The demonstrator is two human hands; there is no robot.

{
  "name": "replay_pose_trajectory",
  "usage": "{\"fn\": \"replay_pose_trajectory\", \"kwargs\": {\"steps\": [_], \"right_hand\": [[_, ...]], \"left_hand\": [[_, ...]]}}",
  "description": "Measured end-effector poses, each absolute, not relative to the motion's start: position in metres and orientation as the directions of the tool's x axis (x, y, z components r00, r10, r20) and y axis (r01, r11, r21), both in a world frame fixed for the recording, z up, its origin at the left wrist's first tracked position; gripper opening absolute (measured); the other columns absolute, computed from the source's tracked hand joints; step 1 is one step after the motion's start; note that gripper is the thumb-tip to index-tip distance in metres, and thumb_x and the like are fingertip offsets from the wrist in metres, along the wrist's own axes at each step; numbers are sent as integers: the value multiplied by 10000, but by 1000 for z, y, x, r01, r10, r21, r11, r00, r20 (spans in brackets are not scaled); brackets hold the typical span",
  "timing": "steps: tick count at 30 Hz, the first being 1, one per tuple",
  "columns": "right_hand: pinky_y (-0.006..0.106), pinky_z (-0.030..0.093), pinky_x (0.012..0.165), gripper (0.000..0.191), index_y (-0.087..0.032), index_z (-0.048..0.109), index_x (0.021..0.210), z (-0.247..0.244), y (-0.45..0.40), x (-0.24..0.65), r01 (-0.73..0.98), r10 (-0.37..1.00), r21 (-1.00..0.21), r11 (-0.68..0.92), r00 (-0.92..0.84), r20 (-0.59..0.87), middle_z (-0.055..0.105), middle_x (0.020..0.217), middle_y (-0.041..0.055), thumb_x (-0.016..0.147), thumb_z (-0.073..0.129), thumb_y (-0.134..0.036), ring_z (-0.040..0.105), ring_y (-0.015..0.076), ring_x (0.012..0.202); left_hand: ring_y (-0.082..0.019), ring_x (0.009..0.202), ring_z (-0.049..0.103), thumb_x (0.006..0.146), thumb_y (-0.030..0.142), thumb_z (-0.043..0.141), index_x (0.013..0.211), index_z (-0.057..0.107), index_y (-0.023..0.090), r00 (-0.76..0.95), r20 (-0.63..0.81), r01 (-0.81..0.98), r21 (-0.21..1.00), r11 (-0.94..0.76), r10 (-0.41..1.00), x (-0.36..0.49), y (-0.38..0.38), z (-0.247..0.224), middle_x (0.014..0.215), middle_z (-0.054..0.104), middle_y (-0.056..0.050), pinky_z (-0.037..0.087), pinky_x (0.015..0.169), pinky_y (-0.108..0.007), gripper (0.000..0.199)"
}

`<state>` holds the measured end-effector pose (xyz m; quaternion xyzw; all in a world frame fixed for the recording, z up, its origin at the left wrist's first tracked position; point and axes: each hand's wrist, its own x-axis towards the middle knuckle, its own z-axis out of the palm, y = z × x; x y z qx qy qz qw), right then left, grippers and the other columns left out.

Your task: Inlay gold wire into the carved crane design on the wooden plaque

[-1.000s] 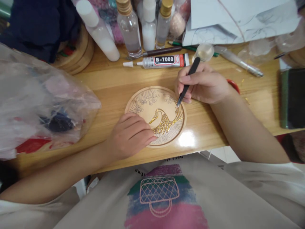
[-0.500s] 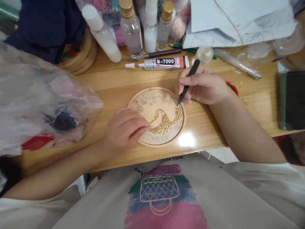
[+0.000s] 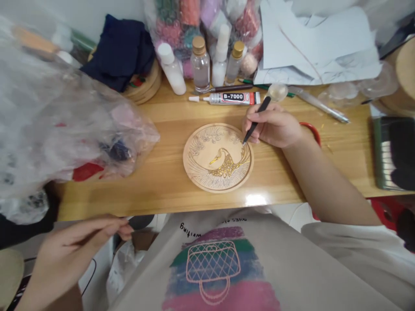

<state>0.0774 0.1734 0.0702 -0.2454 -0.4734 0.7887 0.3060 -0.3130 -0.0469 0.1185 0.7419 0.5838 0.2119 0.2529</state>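
Observation:
My right hand (image 3: 275, 127) grips black tweezers (image 3: 258, 119), tilted with the tip down at the upper right of a round wooden disc (image 3: 198, 170). Dark line drawings of curls and feathers cover the disc, and a crane (image 3: 225, 166) in its middle is partly outlined and filled with gold wire. Off the table's front edge, at lower left, my left hand (image 3: 84, 242) is closed, thumb and fingers pressed together. Whatever it may be pinching is too small to make out.
Behind the disc lies a B-7000 glue tube (image 3: 234, 98), with several small bottles (image 3: 200, 69) beyond. A bulky plastic bag (image 3: 81, 129) fills the left side. Red-handled scissors (image 3: 313, 129) sit partly behind my right wrist. Papers (image 3: 317, 52) and a dark-lidded case (image 3: 398, 151) are on the right.
My left hand has left the disc and moved down and left, past the table edge. My right hand keeps the tweezers at the disc's upper right. The view has shifted.

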Motion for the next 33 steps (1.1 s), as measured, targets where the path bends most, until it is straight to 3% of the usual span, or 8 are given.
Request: {"fn": "replay_pose_trajectory", "kwargs": {"steps": [2,3,4,8,12,16,27,33], "right_hand": [[192,407,386,144,-129,679,682,70,174,78,-248,715,-895,-371,-692,-105,578,470,-20,785,692,-227,518,84,396],[190,412,393,137,-129,682,681,70,174,78,-242,713,-896,-373,-692,-110,580,468,-20,780,695,-223,524,83,399],[189,416,400,134,-131,684,681,71,174,78,-236,711,-898,-371,-694,-112,579,465,-21,777,699,-224,531,82,402],[193,418,404,189,-143,666,673,71,174,77,-217,705,-913,-344,-702,-99,560,451,-33,775,729,-290,534,85,393],[188,409,391,253,-148,652,649,72,172,75,-210,739,-923,-321,-665,-106,547,439,-42,752,775,-343,511,79,379],[190,400,376,261,-147,657,635,73,169,73,-205,761,-924,-324,-637,-125,548,437,-38,706,810,-346,492,78,378],[210,366,372,264,-165,624,620,73,167,71,-182,786,-936,-302,-603,-136,527,449,-39,680,781,-368,477,85,383],[220,350,391,257,-173,620,604,76,163,67,-136,796,-938,-318,-575,-186,508,409,-46,645,756,-388,457,84,367]], "left_hand": [[-236,553,731,856,362,624,932,731,431,102,-221,797,601,53,970,-324,-71,105,727,768,118,582,395,-305,148],[-243,561,737,838,380,644,836,745,381,29,-235,824,556,110,972,-326,-80,96,725,772,95,580,410,-295,101],[-235,459,694,794,387,654,698,730,327,14,-190,833,546,94,982,-327,-87,85,608,739,72,514,342,-267,136],[-251,533,712,830,280,575,633,705,246,-71,-370,944,275,183,926,-327,-99,34,599,736,-12,454,425,-277,238],[-221,479,649,831,337,544,562,638,230,-128,-446,942,224,249,886,-320,-98,-8,520,674,-18,365,440,-256,305],[-231,609,696,848,313,518,666,682,198,-206,-547,933,141,332,811,-314,-91,-25,621,713,-65,427,548,-261,271],[-348,1164,645,855,182,507,1042,711,140,-271,-531,933,62,356,803,-302,-76,-37,1186,717,-177,508,917,-399,280],[-333,1231,601,860,213,548,1090,715,178,-275,-380,916,175,361,883,-305,-81,-52,1092,753,-105,440,1092,-464,286]]}}
